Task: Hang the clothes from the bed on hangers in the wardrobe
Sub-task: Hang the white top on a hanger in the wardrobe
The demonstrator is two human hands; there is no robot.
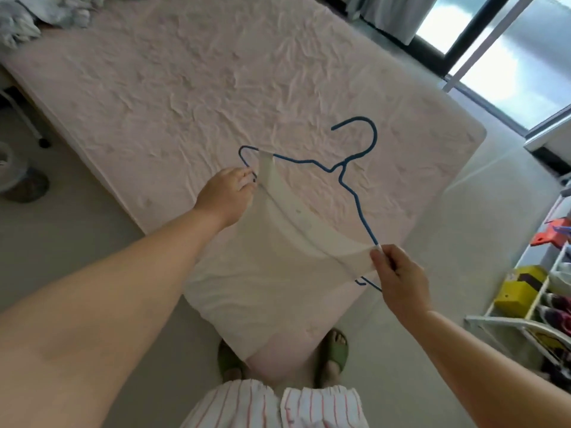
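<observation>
A pale top [278,261] is hanging over the bed [185,88] on a blue hanger [349,168]. The left hand [227,196] is pinching one strap end, the right hand [398,273] the other; either strap could be slipping off if the wire tilts.

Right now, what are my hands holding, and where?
A blue hanger with a white top: left hand at one shoulder end, right hand at the other.

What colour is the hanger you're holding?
Blue: the wire hanger shows clearly in the head view, against the pink bed.
</observation>
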